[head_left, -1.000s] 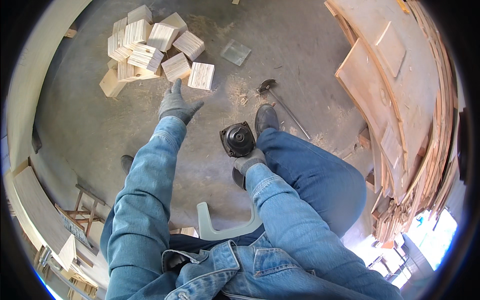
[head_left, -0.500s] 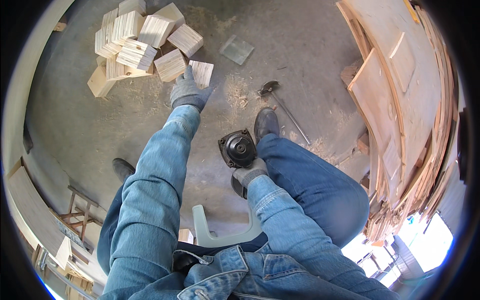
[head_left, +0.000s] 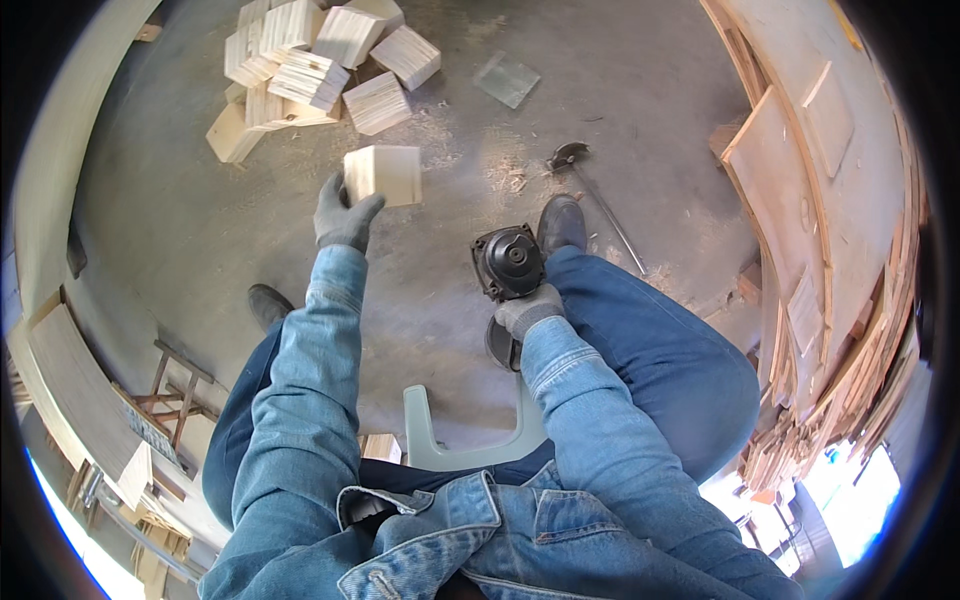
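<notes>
My left hand point(head_left: 345, 212), in a grey glove, is closed around the edge of a pale wooden block point(head_left: 396, 176) with layered sides, lifted clear of the pile. The thumb shows on the near side; some fingers are hidden behind the block. In front of my right thigh, my gloved right hand point(head_left: 530, 308) grips a black nail gun point(head_left: 510, 262). Its square, bolted head with a domed cap faces up, and its lower end is hidden. Beyond my left hand lies a heap of similar wooden blocks point(head_left: 308, 78).
A flat translucent slab point(head_left: 507, 80) and a long-handled metal tool point(head_left: 612, 220) lie on the floor among sawdust. Plywood sheets point(head_left: 780, 170) lean along the right. Between my legs shows a pale green plastic seat edge point(head_left: 480, 455); a small wooden stool point(head_left: 178, 395) stands at left.
My left hand has taken hold of a block at the pile's near edge and drawn it back toward me. My right hand still holds the nail gun; the view has shifted slightly.
</notes>
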Demonstrator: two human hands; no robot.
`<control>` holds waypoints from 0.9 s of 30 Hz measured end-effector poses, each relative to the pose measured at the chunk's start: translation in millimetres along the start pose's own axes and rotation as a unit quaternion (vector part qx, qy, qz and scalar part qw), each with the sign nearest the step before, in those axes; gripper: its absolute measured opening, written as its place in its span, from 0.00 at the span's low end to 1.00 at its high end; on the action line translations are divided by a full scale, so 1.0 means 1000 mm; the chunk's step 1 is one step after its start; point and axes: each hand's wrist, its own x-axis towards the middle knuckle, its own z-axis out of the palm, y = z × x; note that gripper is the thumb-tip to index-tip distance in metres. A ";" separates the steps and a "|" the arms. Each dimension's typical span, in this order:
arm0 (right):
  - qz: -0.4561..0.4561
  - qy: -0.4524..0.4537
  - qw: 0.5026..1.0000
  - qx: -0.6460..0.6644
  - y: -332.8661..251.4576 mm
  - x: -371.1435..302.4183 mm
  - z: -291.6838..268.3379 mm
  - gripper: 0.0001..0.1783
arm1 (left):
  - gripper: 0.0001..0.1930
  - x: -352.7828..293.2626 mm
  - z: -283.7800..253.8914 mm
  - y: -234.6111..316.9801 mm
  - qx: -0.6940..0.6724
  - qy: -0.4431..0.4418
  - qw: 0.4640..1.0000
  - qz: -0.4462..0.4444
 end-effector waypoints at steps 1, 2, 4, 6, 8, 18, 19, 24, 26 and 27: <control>-0.010 -0.004 1.000 -0.027 0.001 -0.001 -0.002 0.21 | 0.45 -0.011 -0.011 -0.010 -0.009 0.039 0.999 -0.034; -0.001 0.010 1.000 0.009 0.005 0.000 0.002 0.19 | 0.45 -0.024 -0.023 -0.016 -0.018 0.078 0.995 -0.067; 0.007 0.040 0.996 0.079 0.009 0.004 0.008 0.14 | 0.45 -0.038 -0.052 -0.026 0.107 0.171 0.976 -0.080; 0.036 0.040 0.980 0.189 0.011 0.003 0.009 0.13 | 0.45 -0.043 -0.080 -0.034 0.170 0.232 0.953 -0.095; 0.049 0.044 0.964 0.257 0.011 0.002 0.010 0.12 | 0.47 -0.042 -0.113 -0.040 0.235 0.258 0.932 -0.098; 0.175 -0.018 0.888 0.426 -0.014 -0.037 -0.031 0.16 | 0.58 -0.014 -0.155 -0.077 0.335 0.262 0.872 -0.243; 0.165 0.005 0.881 0.444 -0.013 -0.035 -0.029 0.12 | 0.58 -0.013 -0.155 -0.076 0.332 0.257 0.877 -0.232; 0.129 0.091 0.842 0.515 -0.010 -0.034 -0.023 0.08 | 0.59 -0.004 -0.160 -0.095 0.313 0.276 0.889 -0.190; 0.095 0.099 0.875 0.465 -0.003 -0.027 -0.016 0.08 | 0.59 0.009 -0.156 -0.082 0.336 0.281 0.884 -0.161; 0.089 0.106 0.878 0.459 0.001 -0.025 -0.012 0.08 | 0.59 0.020 -0.154 -0.074 0.348 0.279 0.882 -0.149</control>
